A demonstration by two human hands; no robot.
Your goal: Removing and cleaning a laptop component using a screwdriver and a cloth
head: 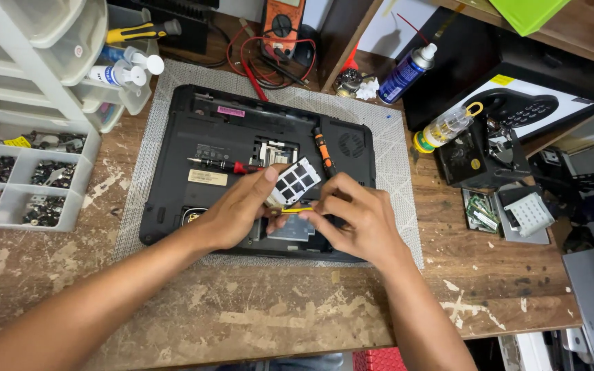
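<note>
- Left hand (238, 209): fingers closed on a small white-framed panel with black square cut-outs (295, 181), held tilted just above the laptop's open bay.
- Right hand (355, 216): fingertips pinched on a thin yellow strip (298, 210) that runs toward the left hand, right over the bay.
- Black laptop, flipped bottom-up (194, 154), lies on a grey mesh mat (393, 148) on the worn wooden desk (242, 316). Silver metal part (290, 230) visible in the opened compartment under both hands.
- Red-handled screwdriver (225, 165) lies on the laptop base, left of the bay; orange-and-black-handled screwdriver (323, 152) lies on it just beyond the right hand.
- Clear plastic compartment tray of small dark metal parts (22, 182) at the desk's left edge, white drawer unit (29, 55) behind it.
- Orange multimeter with red and black leads (280, 27) beyond the laptop's far edge.
- Blue spray can with white nozzle (407, 72) and clear bottle with yellow cap (445, 127) to the right of the mat, well apart from the hands.
- Green circuit modules (481, 211) on the desk, right side.
</note>
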